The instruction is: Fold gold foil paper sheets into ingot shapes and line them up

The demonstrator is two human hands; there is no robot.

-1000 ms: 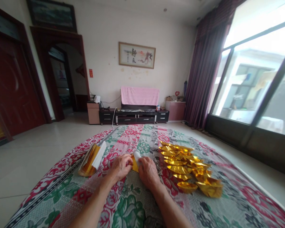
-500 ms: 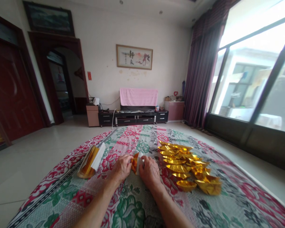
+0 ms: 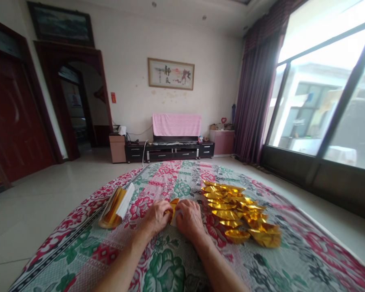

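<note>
Centrally, the left hand [image 3: 158, 215] and right hand [image 3: 189, 217] pinch one gold paper [image 3: 173, 209] between them. Folded gold pieces [image 3: 237, 211] lie to the right on the patterned cloth [image 3: 166, 263].

Glossy gold foil shapes [image 3: 237, 236]; matt patterned cloth [image 3: 167, 271].

A pink cloth [image 3: 177, 124] covers the upper part of a screen at the frame's centre, above a low black cabinet [image 3: 172, 153]. A framed picture [image 3: 171, 74] hangs above. Purple curtains [image 3: 254, 93] flank a large window [image 3: 322, 101] at right; a dark red door [image 3: 16, 109] stands at left.
</note>
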